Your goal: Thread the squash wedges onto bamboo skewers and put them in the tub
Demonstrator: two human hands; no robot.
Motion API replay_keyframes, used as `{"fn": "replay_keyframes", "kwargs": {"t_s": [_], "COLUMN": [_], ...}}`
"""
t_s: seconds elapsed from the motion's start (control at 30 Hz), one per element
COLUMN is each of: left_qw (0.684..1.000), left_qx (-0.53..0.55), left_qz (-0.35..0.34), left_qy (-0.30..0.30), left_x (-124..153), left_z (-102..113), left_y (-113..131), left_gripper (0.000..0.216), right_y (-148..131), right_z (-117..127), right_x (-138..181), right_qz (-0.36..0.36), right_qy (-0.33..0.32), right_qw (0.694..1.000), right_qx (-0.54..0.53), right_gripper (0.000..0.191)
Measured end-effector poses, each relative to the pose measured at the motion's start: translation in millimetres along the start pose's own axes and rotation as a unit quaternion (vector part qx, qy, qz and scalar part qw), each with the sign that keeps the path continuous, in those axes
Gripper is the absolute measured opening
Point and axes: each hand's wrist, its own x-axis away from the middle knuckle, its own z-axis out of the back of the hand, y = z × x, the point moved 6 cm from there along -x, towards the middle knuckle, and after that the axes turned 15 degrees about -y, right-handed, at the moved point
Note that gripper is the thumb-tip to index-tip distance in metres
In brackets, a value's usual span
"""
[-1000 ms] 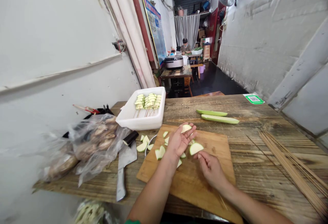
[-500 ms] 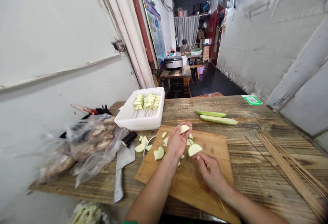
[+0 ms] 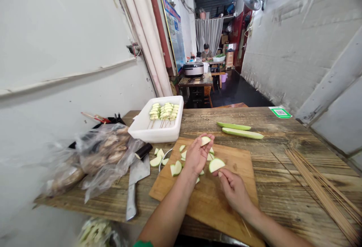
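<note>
My left hand is turned palm up over the cutting board, its fingers curled round a half-round zucchini slice. Just to the right, my right hand pinches a thin bamboo skewer whose tail shows below the wrist. At the skewer's upper end sits another half-round slice, pale with a green rim. Loose cut pieces lie on the board, some partly hidden behind my left hand.
A white tub holds threaded skewers. To the left are a cleaver, a dark eggplant piece and bagged mushrooms. Zucchini lengths lie behind the board; bare skewers lie right. A person sits far back.
The whole view has shifted slightly. Both hands keep nearly the same pose, each with its slice in the same place.
</note>
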Motion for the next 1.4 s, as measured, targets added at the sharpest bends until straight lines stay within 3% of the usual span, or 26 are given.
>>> {"fn": "replay_keyframes", "kwargs": {"t_s": [0.23, 0.83, 1.23, 1.4], "left_qw": [1.000, 0.998, 0.998, 0.998], "left_qx": [0.005, -0.022, -0.008, -0.012], "left_qz": [-0.027, -0.049, -0.055, -0.056], "left_qy": [0.015, 0.011, 0.039, 0.025], "left_x": [-2.5, 2.5, 1.9, 2.4], "left_z": [7.8, -1.0, 7.7, 5.3], "left_y": [-0.9, -3.3, -2.2, -3.0], "left_gripper": [0.017, 0.023, 0.018, 0.020], "right_y": [1.7, 9.0, 9.9, 8.0], "right_z": [-2.4, -5.2, -9.1, -7.3], "right_x": [-0.7, 0.6, 2.4, 1.4], "right_qz": [-0.009, -0.038, -0.004, 0.001], "right_qy": [-0.007, -0.015, -0.002, 0.004], "right_qw": [1.000, 0.996, 1.000, 1.000], "right_qx": [-0.022, -0.081, 0.000, 0.007], "right_gripper": [0.029, 0.034, 0.029, 0.029]}}
